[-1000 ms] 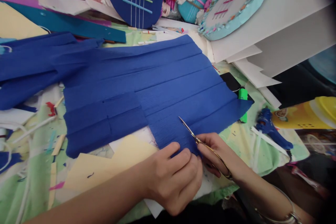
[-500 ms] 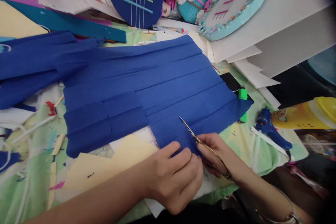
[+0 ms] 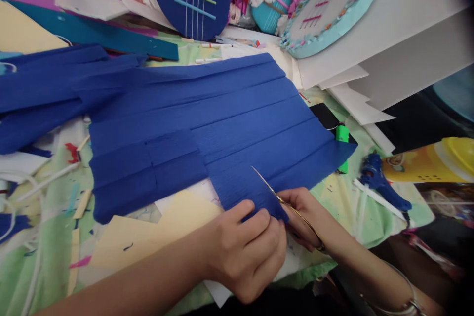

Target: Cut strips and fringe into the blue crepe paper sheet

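A wide sheet of blue crepe paper [image 3: 237,113] with long fold lines spreads across the table. My left hand [image 3: 248,252] pinches its near edge, fingers curled over the paper. My right hand [image 3: 303,212] is closed round the gold handles of a pair of scissors [image 3: 264,181]. The blades point up and left over the blue paper, close to my left fingertips. Part of the handles and the gripped paper edge are hidden by my fingers.
On the right lie a blue glue gun [image 3: 385,182], a yellow container [image 3: 429,160] and a green object [image 3: 342,133]. Decorated round boards [image 3: 188,0] stand at the back. Cream paper [image 3: 177,217] and scraps lie at the near left.
The scissor blades have turned slightly and look narrower, seemingly closer together. A blue corner now shows beside my left fingers, below the blades. Both hands stay almost in place.
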`<move>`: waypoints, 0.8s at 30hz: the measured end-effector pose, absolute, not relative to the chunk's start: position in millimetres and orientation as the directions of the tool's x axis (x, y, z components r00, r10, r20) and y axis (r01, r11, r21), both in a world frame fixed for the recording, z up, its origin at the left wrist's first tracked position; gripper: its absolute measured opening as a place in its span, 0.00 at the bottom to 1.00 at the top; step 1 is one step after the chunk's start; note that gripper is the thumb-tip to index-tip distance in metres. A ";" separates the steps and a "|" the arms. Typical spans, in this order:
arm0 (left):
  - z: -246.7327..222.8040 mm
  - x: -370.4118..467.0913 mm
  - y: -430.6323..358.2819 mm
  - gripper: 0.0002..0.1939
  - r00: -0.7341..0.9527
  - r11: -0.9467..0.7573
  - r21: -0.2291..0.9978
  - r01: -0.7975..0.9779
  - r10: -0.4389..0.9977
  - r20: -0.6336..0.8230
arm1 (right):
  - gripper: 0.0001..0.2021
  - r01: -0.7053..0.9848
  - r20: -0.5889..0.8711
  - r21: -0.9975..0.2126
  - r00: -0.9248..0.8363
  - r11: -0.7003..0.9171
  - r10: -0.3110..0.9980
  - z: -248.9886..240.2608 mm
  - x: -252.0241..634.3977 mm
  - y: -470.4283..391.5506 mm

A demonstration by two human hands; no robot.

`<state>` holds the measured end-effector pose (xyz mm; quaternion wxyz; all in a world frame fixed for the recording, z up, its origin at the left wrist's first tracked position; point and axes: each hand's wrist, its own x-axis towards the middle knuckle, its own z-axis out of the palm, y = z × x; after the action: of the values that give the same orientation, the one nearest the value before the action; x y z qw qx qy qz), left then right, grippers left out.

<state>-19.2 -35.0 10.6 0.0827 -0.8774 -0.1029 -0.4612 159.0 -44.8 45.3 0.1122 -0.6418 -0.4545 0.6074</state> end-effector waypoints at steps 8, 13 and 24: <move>11.2 -19.1 -35.3 0.12 0.548 -0.959 -0.069 0.275 0.098 0.831 | 0.13 0.378 -0.683 -0.700 -0.108 -0.605 0.722 58.7 153.8 -47.5; 10.4 -18.9 -36.1 0.12 0.546 -0.964 -0.057 0.258 0.098 0.832 | 0.11 0.350 -0.693 -0.695 -0.093 -0.628 0.715 59.8 150.9 -46.1; 11.1 -19.0 -34.8 0.12 0.561 -0.965 -0.073 0.250 0.084 0.823 | 0.12 0.354 -0.703 -0.684 -0.087 -0.638 0.706 52.6 151.8 -42.3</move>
<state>-19.0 -34.8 11.1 0.0909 -0.8789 -0.0949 -0.4586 151.8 -42.3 52.6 0.1421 -0.6606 -0.4012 0.6184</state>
